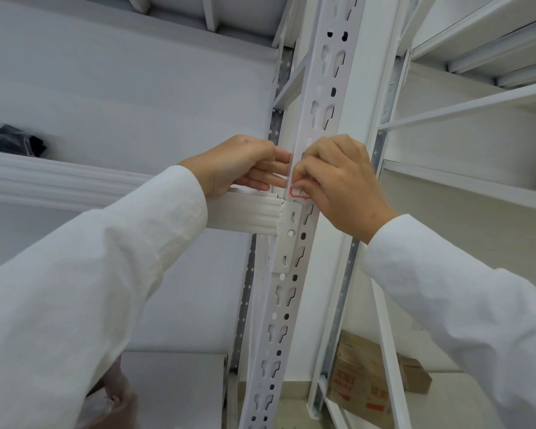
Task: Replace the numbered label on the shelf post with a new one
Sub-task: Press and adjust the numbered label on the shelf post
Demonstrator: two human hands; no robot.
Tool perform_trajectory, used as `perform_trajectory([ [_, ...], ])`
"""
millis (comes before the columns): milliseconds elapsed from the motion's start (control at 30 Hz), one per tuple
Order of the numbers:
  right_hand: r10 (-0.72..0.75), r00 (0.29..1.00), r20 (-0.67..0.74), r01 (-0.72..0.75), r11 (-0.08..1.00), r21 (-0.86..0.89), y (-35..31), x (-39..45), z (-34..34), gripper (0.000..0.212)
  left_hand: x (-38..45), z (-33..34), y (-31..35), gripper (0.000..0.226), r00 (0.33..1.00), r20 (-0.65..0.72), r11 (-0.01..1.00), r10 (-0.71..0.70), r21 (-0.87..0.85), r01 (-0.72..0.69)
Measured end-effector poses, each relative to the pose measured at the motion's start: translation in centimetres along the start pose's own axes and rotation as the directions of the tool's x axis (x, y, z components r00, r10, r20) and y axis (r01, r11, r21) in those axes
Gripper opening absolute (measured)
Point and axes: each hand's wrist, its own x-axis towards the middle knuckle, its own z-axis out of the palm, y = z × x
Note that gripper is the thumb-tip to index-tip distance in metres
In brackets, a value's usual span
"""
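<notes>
Label work under way at the slotted shelf post [314, 125]; stage unclear.
Right hand [338, 181] pinches the red-bordered label [298, 193] just below its fingertips, against the post. Left hand [245, 165], fingers extended together, steadies the post edge opposite. Whether peeling or applying cannot be told; number hidden.

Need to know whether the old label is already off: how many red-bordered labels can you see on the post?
1. One red-bordered label sits on the shelf post just above the beam bracket, partly covered by the right hand. Another could be hidden behind the hands.
</notes>
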Motion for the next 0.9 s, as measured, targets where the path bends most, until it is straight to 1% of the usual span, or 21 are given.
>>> perform_trajectory([
  [100,0.001,1.0,-0.007,-0.001,1.0,0.026,0.0,-0.2,0.1,0.012,0.0,0.0,0.0,0.035,1.0,0.007,1.0,0.005,0.009,-0.005],
  [200,0.038,0.999,0.012,-0.039,0.994,0.099,0.1,-0.3,-0.1,0.013,-0.1,0.0,0.0,0.037,1.0,0.022,1.0,0.008,0.012,-0.008],
  [333,0.084,0.991,0.103,-0.103,0.974,0.201,0.1,-0.3,-0.9,0.011,-0.2,0.0,0.0,0.037,1.0,0.021,1.0,0.012,0.014,-0.013],
  [367,0.104,0.988,0.115,-0.127,0.968,0.216,0.1,-0.3,-1.1,0.013,-0.2,0.0,0.1,0.036,1.0,0.014,1.0,0.01,0.013,-0.01],
  [500,0.28,0.959,0.041,-0.281,0.931,0.233,-0.5,-0.6,-1.5,0.024,-0.1,0.0,0.0,0.037,1.0,0.017,1.0,0.012,0.019,-0.012],
  [600,0.392,0.92,0.025,-0.391,0.907,0.159,-2.2,-1.1,-0.9,0.041,-0.1,-0.1,0.0,0.038,1.0,0.016,1.0,0.009,0.013,-0.01],
  [633,0.42,0.907,0.018,-0.419,0.898,0.135,-2.7,-1.3,-0.6,0.043,0.0,-0.1,0.0,0.038,1.0,0.009,1.0,0.008,0.013,-0.008],
  [733,0.484,0.875,-0.027,-0.478,0.87,0.121,-3.5,-1.5,-0.1,0.035,0.0,0.0,-0.1,0.038,1.0,-0.004,1.0,0.006,0.023,-0.006],
  [833,0.51,0.859,-0.054,-0.499,0.855,0.14,-4.0,-1.8,0.0,0.021,-0.1,0.0,-0.1,0.037,1.0,0.003,1.0,0.013,0.022,-0.013],
  [900,0.533,0.844,-0.062,-0.519,0.84,0.158,-4.0,-1.8,-0.1,0.017,-0.1,0.0,0.0,0.036,1.0,-0.002,1.0,0.009,0.016,-0.009],
])
